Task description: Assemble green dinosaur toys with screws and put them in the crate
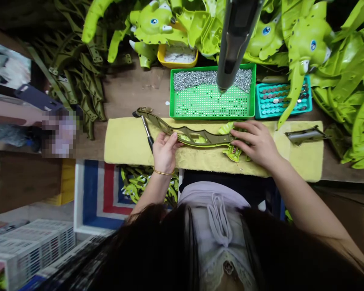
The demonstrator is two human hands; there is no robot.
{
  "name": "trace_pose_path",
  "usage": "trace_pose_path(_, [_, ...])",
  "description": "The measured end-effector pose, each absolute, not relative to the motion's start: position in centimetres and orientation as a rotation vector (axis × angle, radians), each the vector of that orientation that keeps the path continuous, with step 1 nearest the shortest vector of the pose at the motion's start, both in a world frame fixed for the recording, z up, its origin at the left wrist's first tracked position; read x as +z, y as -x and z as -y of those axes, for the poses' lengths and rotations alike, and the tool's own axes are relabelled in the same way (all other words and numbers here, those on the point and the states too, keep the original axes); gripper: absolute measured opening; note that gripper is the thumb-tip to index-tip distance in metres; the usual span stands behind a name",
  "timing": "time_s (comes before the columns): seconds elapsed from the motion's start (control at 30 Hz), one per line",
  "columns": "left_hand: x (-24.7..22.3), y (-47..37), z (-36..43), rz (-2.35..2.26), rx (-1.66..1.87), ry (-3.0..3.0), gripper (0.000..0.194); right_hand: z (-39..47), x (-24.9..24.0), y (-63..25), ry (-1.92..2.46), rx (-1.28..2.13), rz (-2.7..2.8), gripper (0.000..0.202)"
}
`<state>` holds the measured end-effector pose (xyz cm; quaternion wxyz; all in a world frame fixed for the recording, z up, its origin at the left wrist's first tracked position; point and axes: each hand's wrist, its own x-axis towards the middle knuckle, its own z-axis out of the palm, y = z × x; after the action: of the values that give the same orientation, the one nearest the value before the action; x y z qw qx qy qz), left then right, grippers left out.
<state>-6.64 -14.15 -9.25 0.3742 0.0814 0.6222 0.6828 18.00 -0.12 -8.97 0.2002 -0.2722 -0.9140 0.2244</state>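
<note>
Pinching an olive strip [210,136], left hand [165,153] thumb-uppermost; right hand [257,143] palm-down, its hold unclear.

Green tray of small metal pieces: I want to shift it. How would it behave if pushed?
The green tray looks wide and low, so probably won't tip. The small metal pieces, heaped along its far side, look loose and would likely shift if shoved.

A thin gold bangle [163,173] ringed the wrist of the left hand [165,154]. The top [196,228] was pale lilac-grey, with a looped tie [214,220] in front and lace trim [211,267] at the neck. Long hair [151,250] hung loose; dark cloth [206,176] covered the lap.
</note>
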Motion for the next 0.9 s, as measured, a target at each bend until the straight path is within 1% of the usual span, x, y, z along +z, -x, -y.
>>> trace_pose_path(0.07, [-9.8,7.0,14.3,-1.667,1.769,-0.312,0.048,0.1,-9.0,-18.0,0.758,0.641,2.549,0.028])
trace_pose_path(0.13, [-9.9,7.5,14.8,-1.806,1.697,-0.455,0.052,0.2,-9.1,-18.0,0.762,0.631,2.554,0.029])
trace_pose_path(0.23, [-9.1,7.5,15.6,-2.281,1.477,-0.821,0.066,0.5,-9.0,-17.8,0.782,0.59,2.586,0.032])
trace_pose_path(0.27, [-8.7,6.9,15.8,-2.426,1.383,-1.004,0.063,0.6,-9.0,-17.8,0.786,0.579,2.601,0.032])
trace_pose_path(0.3, [-8.4,6.0,15.9,-2.48,1.285,-1.211,0.054,0.6,-9.0,-17.7,0.787,0.572,2.617,0.033])
trace_pose_path(0.33, [-8.2,4.8,15.8,-2.429,1.184,-1.418,0.042,0.6,-9.0,-17.7,0.786,0.566,2.631,0.034])
trace_pose_path(0.37, [-8.2,3.5,15.7,-2.271,1.091,-1.597,0.03,0.6,-9.1,-17.6,0.785,0.56,2.641,0.035])
trace_pose_path(0.4, [-8.4,2.0,15.5,-2.075,1.014,-1.732,0.022,0.5,-9.1,-17.6,0.784,0.551,2.65,0.035])
trace_pose_path(0.43, [-8.6,0.7,15.2,-1.929,0.95,-1.824,0.018,0.5,-9.0,-17.6,0.783,0.535,2.655,0.036])
trace_pose_path(0.5, [-9.2,-1.4,14.6,-1.828,0.892,-1.951,0.016,0.7,-8.7,-17.8,0.775,0.468,2.663,0.036])
trace_pose_path(0.6, [-9.7,-2.1,13.9,-1.857,0.899,-2.071,0.016,2.1,-7.7,-18.1,0.773,0.325,2.615,0.035])
trace_pose_path(0.63, [-9.6,-1.9,13.7,-1.845,0.914,-2.09,0.015,2.9,-7.4,-18.3,0.764,0.3,2.594,0.038])
trace_pose_path(0.73, [-9.0,-1.0,13.1,-1.797,0.971,-2.112,0.013,5.3,-7.2,-18.5,0.741,0.27,2.597,0.057])
trace_pose_path(0.77, [-8.8,-0.8,12.9,-1.791,0.989,-2.12,0.013,5.9,-7.4,-18.5,0.754,0.254,2.595,0.058])
trace_pose_path(0.8, [-8.7,-0.6,12.6,-1.791,1.001,-2.132,0.013,6.4,-7.7,-18.4,0.782,0.237,2.577,0.054])
trace_pose_path(0.9, [-8.4,-0.5,11.8,-1.792,1.022,-2.168,0.013,6.7,-9.0,-18.2,0.849,0.238,2.461,0.03])
